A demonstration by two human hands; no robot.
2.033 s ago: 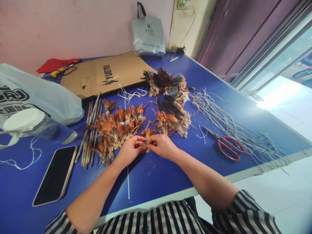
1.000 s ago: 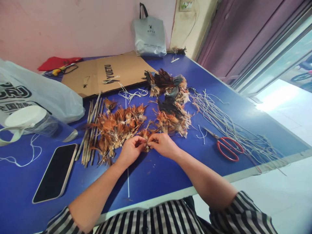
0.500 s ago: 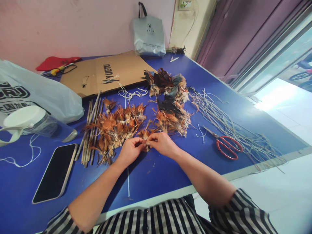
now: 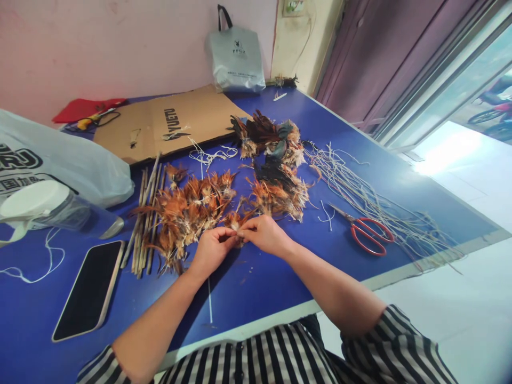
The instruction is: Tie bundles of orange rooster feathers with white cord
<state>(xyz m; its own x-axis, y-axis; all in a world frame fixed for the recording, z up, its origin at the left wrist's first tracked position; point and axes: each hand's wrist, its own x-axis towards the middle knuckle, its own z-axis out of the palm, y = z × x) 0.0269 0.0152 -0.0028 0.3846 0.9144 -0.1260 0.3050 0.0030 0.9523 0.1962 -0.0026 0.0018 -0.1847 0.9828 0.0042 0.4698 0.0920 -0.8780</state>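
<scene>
My left hand (image 4: 214, 246) and my right hand (image 4: 263, 234) meet over the blue table, both closed in a pinch on a small bunch of brown feathers (image 4: 233, 219). Its tips fan out away from me, while its base is mostly covered by my fingers. Left of my hands spreads a pile of orange-brown feather bunches (image 4: 194, 205). Just beyond my right hand lies a pile of orange and black feathers (image 4: 278, 186), and more dark feathers (image 4: 266, 133) lie behind it. A white string (image 4: 210, 301) runs on the table below my left hand.
Red-handled scissors (image 4: 370, 234) and a tangle of long cords (image 4: 372, 197) lie to the right. Thin sticks (image 4: 140, 234), a phone (image 4: 90, 290), a lidded clear jug (image 4: 76, 213) and a plastic bag (image 4: 80, 160) are left. Cardboard (image 4: 148, 125) and a silver bag (image 4: 238, 61) stand behind.
The view has shifted slightly, so the background appears a little further left. My hands stay pinched together on the feather bunch, with barely any movement.
</scene>
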